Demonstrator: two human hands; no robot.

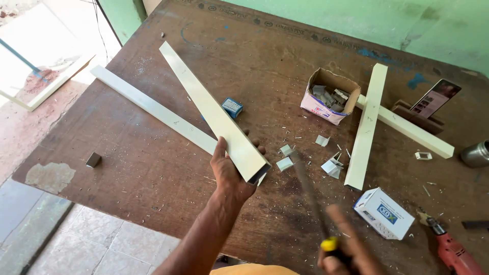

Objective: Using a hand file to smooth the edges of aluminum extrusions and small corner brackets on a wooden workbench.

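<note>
The left hand (230, 170) is wrapped around the near end of a long white tube (214, 112), with the thumb on one side and the fingers curled under the other side. The tube is hollow and square at the cut end, and that open end sits just past the hand, pointing down toward the person. From the grip, the rest of the tube runs up and away over the brown table (153, 173). A second white tube (153, 109) lies flat on the table under the held one and crosses beneath it close to the hand. The right hand (346, 252) is blurry, closed around the yellow and black handle of a long thin file (308, 191). The file's tip reaches up to just beside the open end of the held tube. Small cut white bits (285, 163) lie on the table right next to that end. Farther to the right of the grip sit an open cardboard box (328, 109), two crossed white bars (368, 122), a white box (383, 213) and a red drill (456, 252).
</note>
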